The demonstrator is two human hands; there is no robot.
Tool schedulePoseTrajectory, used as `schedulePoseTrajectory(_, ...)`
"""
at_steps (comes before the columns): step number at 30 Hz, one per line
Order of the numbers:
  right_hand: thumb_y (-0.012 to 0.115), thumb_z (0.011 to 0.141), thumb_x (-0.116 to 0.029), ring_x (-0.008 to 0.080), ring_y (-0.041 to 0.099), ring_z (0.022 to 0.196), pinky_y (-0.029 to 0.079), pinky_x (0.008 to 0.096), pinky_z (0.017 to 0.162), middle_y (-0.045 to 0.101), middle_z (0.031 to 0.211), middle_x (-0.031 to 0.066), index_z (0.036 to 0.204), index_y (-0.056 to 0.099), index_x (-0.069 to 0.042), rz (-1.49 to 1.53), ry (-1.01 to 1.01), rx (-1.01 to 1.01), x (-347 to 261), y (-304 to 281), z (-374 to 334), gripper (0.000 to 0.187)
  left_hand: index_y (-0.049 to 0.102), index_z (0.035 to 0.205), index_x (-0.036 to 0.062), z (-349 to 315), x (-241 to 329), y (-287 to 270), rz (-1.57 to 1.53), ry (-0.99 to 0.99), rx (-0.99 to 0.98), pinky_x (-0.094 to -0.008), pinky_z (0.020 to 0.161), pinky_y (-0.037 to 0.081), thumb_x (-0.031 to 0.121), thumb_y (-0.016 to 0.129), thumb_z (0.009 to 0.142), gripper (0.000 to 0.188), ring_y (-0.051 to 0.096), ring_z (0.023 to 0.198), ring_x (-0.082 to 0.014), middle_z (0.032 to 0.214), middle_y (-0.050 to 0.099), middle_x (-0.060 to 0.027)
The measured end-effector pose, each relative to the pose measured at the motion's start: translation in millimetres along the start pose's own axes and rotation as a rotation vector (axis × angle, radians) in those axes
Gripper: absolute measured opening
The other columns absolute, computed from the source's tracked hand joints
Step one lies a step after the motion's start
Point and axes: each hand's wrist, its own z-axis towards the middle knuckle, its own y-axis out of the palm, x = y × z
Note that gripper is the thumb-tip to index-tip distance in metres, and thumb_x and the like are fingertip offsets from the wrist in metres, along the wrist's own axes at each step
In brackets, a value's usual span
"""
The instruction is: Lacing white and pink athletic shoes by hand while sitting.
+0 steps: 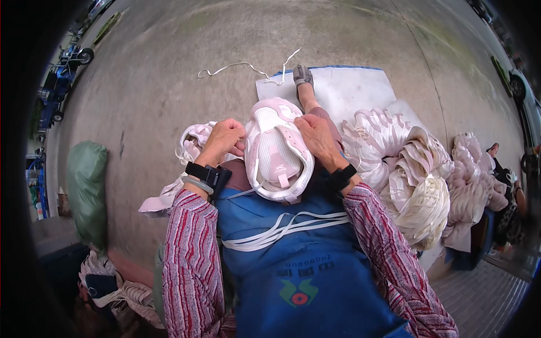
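Note:
A pink and white shoe upper (pixel 280 152) rests over my lap, its tongue and heel opening toward me. My right hand (pixel 318 138) pinches its right edge near the toe. At the left edge, my left hand (pixel 225 137) is closed, its fingertips right beside the upper; what they hold, if anything, I cannot make out. Several white laces (pixel 287 228) lie across the blue apron (pixel 276 270) on my lap. More pink and white uppers (pixel 194 138) sit beside my left wrist.
Bundles of stacked pink and white uppers (pixel 394 163) are heaped at my right, with another pile (pixel 470 180) farther right. A loose white lace (pixel 242 65) lies on the concrete beyond a white sheet (pixel 355 84). A green sack (pixel 87 191) stands left. Another person (pixel 504 197) sits at far right.

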Motion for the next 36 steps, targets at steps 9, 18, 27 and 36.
schedulePoseTrajectory(9, 0.059, 0.086, -0.022, 0.043, 0.056, 0.085, 0.046, 0.0458, 0.077, 0.057, 0.092, 0.0269, 0.111, 0.057, 0.001, -0.364, -0.341, 0.068, 4.4, -9.8, -20.8, 0.034, 0.053, 0.102, -0.001, -78.6, -6.7, 19.8, 0.58, 0.653, 0.45, -0.0382, 0.078, 0.045, 0.005, 0.057, 0.078, 0.025, 0.055, 0.086, -0.0299, 0.097, 0.057, -0.0156)
schedulePoseTrajectory(18, 0.067, 0.077, -0.019, 0.0377, 0.054, 0.099, 0.046, 0.0433, 0.086, 0.049, 0.114, 0.0207, 0.12, 0.052, -0.005, -0.6, -0.553, -0.13, -54.3, -14.4, -88.9, 0.048, 0.017, 0.144, 0.001, -115.7, -35.6, 68.2, 0.484, 0.559, 0.167, -0.0462, 0.109, 0.028, 0.001, 0.059, 0.077, 0.079, 0.029, 0.13, -0.05, 0.14, 0.023, -0.0357)
schedulePoseTrajectory(27, 0.056, 0.074, -0.002, 0.0388, 0.056, 0.095, 0.048, 0.0435, 0.079, 0.05, 0.103, 0.0203, 0.119, 0.049, -0.005, -0.575, -0.422, -0.189, -39.1, -21.7, -91.2, 0.045, 0.017, 0.144, 0.0032, -119.1, -59.7, 96.5, 0.477, 0.594, 0.28, -0.0462, 0.105, 0.035, 0.001, 0.064, 0.076, 0.083, 0.032, 0.129, -0.0491, 0.139, 0.025, -0.0334)
schedulePoseTrajectory(36, 0.064, 0.078, -0.016, 0.0416, 0.059, 0.085, 0.05, 0.0438, 0.073, 0.053, 0.096, 0.0232, 0.126, 0.043, -0.001, -0.641, -0.334, -0.295, -29.0, -21.1, -105.3, 0.055, 0.022, 0.142, 0.0042, -110.2, -68.7, 93.5, 0.631, 0.59, 0.288, -0.047, 0.095, 0.043, -0.005, 0.053, 0.078, 0.071, 0.043, 0.118, -0.0513, 0.134, 0.032, -0.0334)
